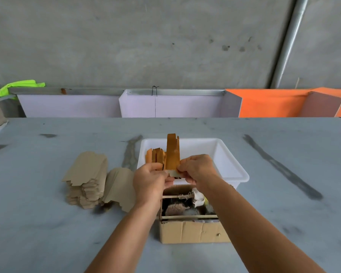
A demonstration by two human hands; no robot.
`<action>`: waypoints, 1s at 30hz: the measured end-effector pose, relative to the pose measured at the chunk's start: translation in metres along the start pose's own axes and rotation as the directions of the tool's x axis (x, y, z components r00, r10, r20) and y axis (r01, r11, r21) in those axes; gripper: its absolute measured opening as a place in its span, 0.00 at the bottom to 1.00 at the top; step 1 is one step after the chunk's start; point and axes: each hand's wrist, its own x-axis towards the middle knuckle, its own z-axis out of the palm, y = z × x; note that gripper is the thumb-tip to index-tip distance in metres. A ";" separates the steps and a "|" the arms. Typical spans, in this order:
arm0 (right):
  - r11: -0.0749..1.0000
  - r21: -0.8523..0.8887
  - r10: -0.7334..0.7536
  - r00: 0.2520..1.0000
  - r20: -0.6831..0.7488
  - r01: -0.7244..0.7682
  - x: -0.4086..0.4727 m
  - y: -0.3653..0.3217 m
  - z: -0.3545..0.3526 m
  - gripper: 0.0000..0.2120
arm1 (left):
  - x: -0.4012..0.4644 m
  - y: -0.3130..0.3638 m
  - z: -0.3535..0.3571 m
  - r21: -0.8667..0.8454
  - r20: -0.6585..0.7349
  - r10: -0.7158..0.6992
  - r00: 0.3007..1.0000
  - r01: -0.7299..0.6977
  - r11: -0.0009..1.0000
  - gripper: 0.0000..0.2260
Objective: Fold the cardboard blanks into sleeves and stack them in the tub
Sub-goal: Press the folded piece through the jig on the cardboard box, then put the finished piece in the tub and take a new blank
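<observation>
A tall golden-brown cardboard sleeve (172,152) stands upright between my hands, above the near rim of the white tub (231,170). My left hand (151,179) grips its lower left edge. My right hand (197,168) pinches the flap at its bottom right. Several folded sleeves (155,155) stand in the tub's left part. Two piles of flat grey-brown blanks (87,180) lie on the table to the left of the tub; the nearer pile (120,186) leans against the other.
An open cardboard box (193,231) with rags and wooden strips sits under my forearms, touching the tub's near side. The grey table (47,233) carries dark smears. White and orange panels (268,104) stand behind the table's far edge.
</observation>
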 end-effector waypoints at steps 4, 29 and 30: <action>0.993 -0.110 0.036 0.998 -0.056 -0.042 0.037 0.001 0.014 0.04 | 0.024 -0.006 0.000 0.104 -0.022 -0.005 1.000 0.008 0.995 0.12; 0.438 -0.573 -0.475 0.719 0.507 0.693 -0.023 0.008 0.107 0.11 | -0.002 -0.055 -0.074 -0.118 -0.247 -0.208 0.947 0.183 0.976 0.09; 0.411 -0.592 -0.449 0.719 0.531 0.694 -0.024 0.011 0.115 0.12 | -0.004 -0.057 -0.078 -0.135 -0.251 -0.226 0.941 0.197 0.971 0.09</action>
